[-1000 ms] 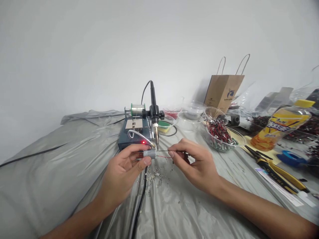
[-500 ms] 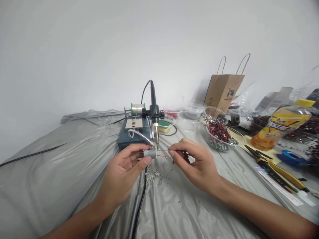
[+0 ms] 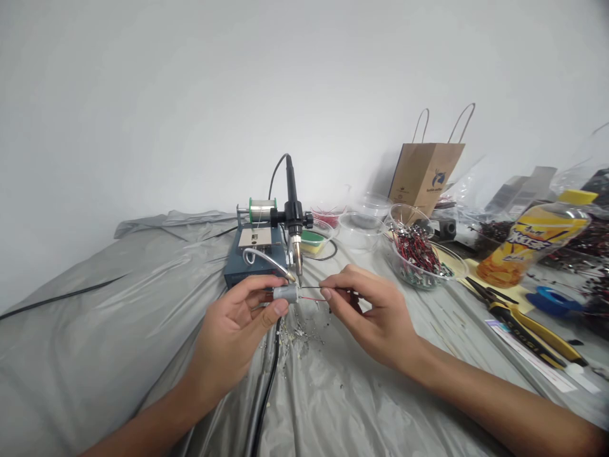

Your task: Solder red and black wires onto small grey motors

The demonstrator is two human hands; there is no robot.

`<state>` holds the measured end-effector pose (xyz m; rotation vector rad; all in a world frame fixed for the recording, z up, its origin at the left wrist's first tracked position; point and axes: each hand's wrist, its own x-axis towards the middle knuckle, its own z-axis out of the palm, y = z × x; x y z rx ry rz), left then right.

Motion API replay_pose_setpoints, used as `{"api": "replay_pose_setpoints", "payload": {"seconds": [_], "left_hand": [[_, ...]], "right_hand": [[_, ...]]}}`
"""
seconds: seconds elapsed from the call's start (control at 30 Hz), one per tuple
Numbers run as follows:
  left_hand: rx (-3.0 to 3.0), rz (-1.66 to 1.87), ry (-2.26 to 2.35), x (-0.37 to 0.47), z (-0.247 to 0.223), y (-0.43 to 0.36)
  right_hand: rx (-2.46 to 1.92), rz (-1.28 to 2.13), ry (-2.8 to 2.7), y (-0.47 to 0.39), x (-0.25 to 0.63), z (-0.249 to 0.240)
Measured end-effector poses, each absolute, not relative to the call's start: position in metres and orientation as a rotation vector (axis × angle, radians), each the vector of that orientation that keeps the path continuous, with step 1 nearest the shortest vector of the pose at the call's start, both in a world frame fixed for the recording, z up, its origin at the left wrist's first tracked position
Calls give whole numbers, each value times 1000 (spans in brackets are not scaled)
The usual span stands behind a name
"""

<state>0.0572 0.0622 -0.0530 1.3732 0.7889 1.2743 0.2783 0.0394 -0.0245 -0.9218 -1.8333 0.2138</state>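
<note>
Between the thumb and fingers of my left hand [image 3: 240,330] is a small grey cylindrical motor [image 3: 285,294], lying on its side. My right hand [image 3: 366,311] pinches a thin black wire [image 3: 310,287] that runs to the motor's right end. A red wire [image 3: 311,299] also spans from that end toward my right fingers. Just above the motor's end points the tip of a soldering iron [image 3: 295,251], clamped upright in a holder. A curved metal solder guide tube [image 3: 269,257] ends beside the tip. Whether the tip touches the wire is too small to tell.
Behind my left hand stands a blue soldering station [image 3: 238,270] with a solder spool [image 3: 262,210]. Solder scraps [image 3: 299,333] litter the grey sheet [image 3: 143,304]. To the right are a bowl of wired parts [image 3: 419,260], pliers [image 3: 523,324], a drink bottle [image 3: 533,241] and a paper bag [image 3: 423,174].
Both hands stay almost still, holding the motor and wire at the iron tip. The whole view shifts very slightly.
</note>
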Motion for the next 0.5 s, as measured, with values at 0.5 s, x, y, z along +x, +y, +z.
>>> {"api": "replay_pose_setpoints", "payload": {"seconds": [0.5], "left_hand": [[1402,1286,761,57,-57,64]], "right_hand": [[-908,199,-1844,40,278,-23]]}}
